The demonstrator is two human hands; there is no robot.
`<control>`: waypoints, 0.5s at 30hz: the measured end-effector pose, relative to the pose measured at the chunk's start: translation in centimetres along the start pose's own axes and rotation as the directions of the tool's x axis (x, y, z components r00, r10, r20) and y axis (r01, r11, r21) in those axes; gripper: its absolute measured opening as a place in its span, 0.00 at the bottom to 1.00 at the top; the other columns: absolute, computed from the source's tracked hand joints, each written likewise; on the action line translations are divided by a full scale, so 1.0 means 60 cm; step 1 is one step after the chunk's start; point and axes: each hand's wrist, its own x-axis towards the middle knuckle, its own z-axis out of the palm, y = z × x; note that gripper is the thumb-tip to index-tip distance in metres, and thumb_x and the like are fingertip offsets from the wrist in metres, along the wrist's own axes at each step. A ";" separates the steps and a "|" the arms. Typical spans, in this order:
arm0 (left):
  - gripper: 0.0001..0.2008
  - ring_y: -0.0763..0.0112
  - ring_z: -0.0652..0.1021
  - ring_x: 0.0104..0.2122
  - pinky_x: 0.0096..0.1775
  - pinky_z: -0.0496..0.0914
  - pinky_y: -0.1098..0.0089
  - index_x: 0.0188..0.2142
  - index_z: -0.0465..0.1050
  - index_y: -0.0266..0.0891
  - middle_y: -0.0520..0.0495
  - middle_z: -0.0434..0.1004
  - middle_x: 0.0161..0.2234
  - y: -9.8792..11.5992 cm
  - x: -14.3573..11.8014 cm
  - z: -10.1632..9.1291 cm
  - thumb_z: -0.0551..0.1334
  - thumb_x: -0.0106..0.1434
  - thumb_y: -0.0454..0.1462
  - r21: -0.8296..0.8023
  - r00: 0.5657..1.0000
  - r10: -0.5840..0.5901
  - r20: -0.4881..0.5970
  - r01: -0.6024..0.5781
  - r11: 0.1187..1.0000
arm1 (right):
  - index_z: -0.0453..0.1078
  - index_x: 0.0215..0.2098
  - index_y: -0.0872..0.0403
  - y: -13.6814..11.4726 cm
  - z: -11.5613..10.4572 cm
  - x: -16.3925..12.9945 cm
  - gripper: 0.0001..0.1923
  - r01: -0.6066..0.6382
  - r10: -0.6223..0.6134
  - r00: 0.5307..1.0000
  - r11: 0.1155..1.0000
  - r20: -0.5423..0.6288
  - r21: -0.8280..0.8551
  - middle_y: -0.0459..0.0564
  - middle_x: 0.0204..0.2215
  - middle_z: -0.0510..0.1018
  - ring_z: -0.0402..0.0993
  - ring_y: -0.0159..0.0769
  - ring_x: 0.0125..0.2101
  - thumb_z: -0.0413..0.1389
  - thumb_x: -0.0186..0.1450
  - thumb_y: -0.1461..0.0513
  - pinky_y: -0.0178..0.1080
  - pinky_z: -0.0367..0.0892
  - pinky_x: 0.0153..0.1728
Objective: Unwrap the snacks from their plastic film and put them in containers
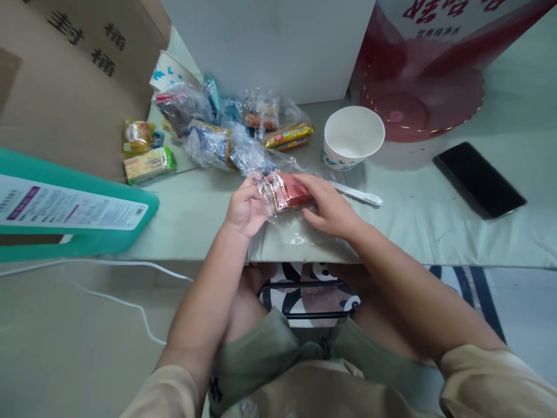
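Fingers (261, 194) of both hands are pinched on a red snack packet (292, 193) in clear wrap, held at the near table (435, 232) edge. The left hand (244, 210) grips its left end, the right hand (331, 209) its right. Unwrapping appears under way; a firm pull apart is judged needed. Counted farther off: two paper cups (353, 138), one phone (478, 180), one pen (357, 194), roughly seven wrapped snacks (209, 145).

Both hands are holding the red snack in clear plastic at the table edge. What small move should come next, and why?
Probably pull the clear wrap off the red snack. The left hand pinches the wrap at its end, the right hand steadies the snack, and loose plastic already lies beneath on the table.
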 end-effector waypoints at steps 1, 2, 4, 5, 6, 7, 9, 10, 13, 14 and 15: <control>0.13 0.60 0.83 0.44 0.48 0.79 0.58 0.32 0.67 0.40 0.47 0.83 0.44 -0.001 -0.002 0.002 0.61 0.45 0.27 -0.014 1.000 -0.008 0.021 0.008 1.000 | 0.58 0.70 0.52 -0.002 0.003 0.002 0.39 -0.011 0.011 1.000 0.999 -0.001 -0.033 0.59 0.68 0.69 0.65 0.54 0.67 0.55 0.60 0.63 0.61 0.62 0.67; 0.12 0.60 0.82 0.44 0.47 0.79 0.58 0.33 0.67 0.41 0.47 0.83 0.46 -0.002 -0.004 0.005 0.62 0.48 0.29 -0.032 0.999 -0.014 0.044 0.015 0.999 | 0.59 0.70 0.52 -0.005 0.007 0.005 0.39 -0.031 0.030 0.999 0.998 -0.014 -0.057 0.60 0.67 0.69 0.65 0.55 0.66 0.57 0.60 0.62 0.61 0.62 0.66; 0.10 0.61 0.82 0.45 0.46 0.78 0.60 0.34 0.68 0.41 0.48 0.82 0.49 -0.007 -0.009 0.011 0.66 0.52 0.32 -0.042 0.997 -0.014 0.079 0.017 0.999 | 0.60 0.70 0.53 -0.010 0.013 0.010 0.39 -0.089 0.084 0.995 0.992 -0.056 -0.088 0.61 0.66 0.70 0.67 0.56 0.64 0.59 0.60 0.61 0.60 0.63 0.65; 0.10 0.62 0.82 0.45 0.45 0.78 0.61 0.34 0.68 0.41 0.49 0.82 0.50 -0.009 -0.011 0.013 0.67 0.53 0.32 -0.030 0.997 -0.008 0.083 0.010 1.000 | 0.61 0.69 0.54 -0.012 0.014 0.012 0.39 -0.116 0.108 0.991 0.989 -0.077 -0.095 0.62 0.65 0.71 0.68 0.56 0.63 0.59 0.60 0.61 0.60 0.65 0.64; 0.11 0.64 0.82 0.44 0.43 0.78 0.63 0.33 0.68 0.41 0.49 0.82 0.51 -0.012 -0.011 0.015 0.67 0.53 0.30 -0.010 0.997 -0.002 0.077 0.003 1.000 | 0.63 0.68 0.54 -0.013 0.015 0.013 0.38 -0.132 0.124 0.988 0.987 -0.092 -0.095 0.62 0.63 0.72 0.69 0.56 0.61 0.59 0.60 0.61 0.59 0.66 0.63; 0.11 0.66 0.82 0.42 0.41 0.77 0.65 0.31 0.66 0.40 0.50 0.82 0.50 -0.013 -0.011 0.015 0.66 0.52 0.28 0.009 0.998 0.002 0.063 -0.002 1.000 | 0.64 0.67 0.54 -0.012 0.014 0.014 0.36 -0.135 0.127 0.987 0.987 -0.100 -0.086 0.62 0.62 0.73 0.70 0.55 0.60 0.59 0.60 0.61 0.58 0.67 0.62; 0.10 0.69 0.81 0.37 0.38 0.77 0.67 0.27 0.63 0.39 0.49 0.83 0.48 -0.012 -0.009 0.014 0.62 0.50 0.25 0.025 1.000 -0.010 0.016 0.010 1.000 | 0.68 0.65 0.54 -0.008 0.009 0.015 0.34 -0.101 0.097 0.991 0.994 -0.091 -0.043 0.62 0.60 0.75 0.72 0.53 0.59 0.59 0.60 0.62 0.56 0.69 0.61; 0.09 0.69 0.80 0.35 0.36 0.77 0.67 0.26 0.62 0.38 0.49 0.84 0.46 -0.009 -0.008 0.013 0.60 0.50 0.25 0.018 1.000 -0.025 -0.010 0.025 1.000 | 0.69 0.64 0.54 -0.005 0.005 0.014 0.32 -0.076 0.074 0.994 0.997 -0.082 -0.015 0.61 0.60 0.75 0.73 0.52 0.58 0.59 0.60 0.61 0.55 0.69 0.60; 0.07 0.65 0.82 0.38 0.35 0.77 0.67 0.25 0.63 0.39 0.47 0.84 0.45 0.001 -0.005 0.008 0.56 0.48 0.26 -0.009 0.995 -0.075 -0.067 0.074 0.997 | 0.71 0.62 0.53 0.002 -0.011 0.009 0.27 -0.033 0.037 0.996 0.998 -0.080 0.058 0.60 0.58 0.78 0.75 0.50 0.57 0.58 0.65 0.57 0.53 0.70 0.59; 0.07 0.64 0.82 0.39 0.34 0.76 0.68 0.25 0.63 0.39 0.46 0.84 0.44 0.004 -0.004 0.007 0.55 0.48 0.26 -0.009 0.993 -0.077 -0.086 0.076 0.997 | 0.71 0.61 0.52 0.002 -0.016 0.007 0.25 -0.039 0.046 0.994 0.996 -0.099 0.077 0.59 0.58 0.78 0.76 0.49 0.57 0.56 0.67 0.56 0.54 0.71 0.59; 0.07 0.63 0.83 0.40 0.32 0.75 0.71 0.25 0.63 0.39 0.45 0.84 0.43 0.006 -0.003 0.007 0.55 0.47 0.26 -0.006 0.991 -0.068 -0.112 0.068 0.998 | 0.72 0.60 0.51 0.001 -0.021 0.005 0.23 -0.057 0.069 0.989 0.993 -0.128 0.099 0.58 0.57 0.79 0.76 0.49 0.56 0.55 0.69 0.54 0.54 0.71 0.59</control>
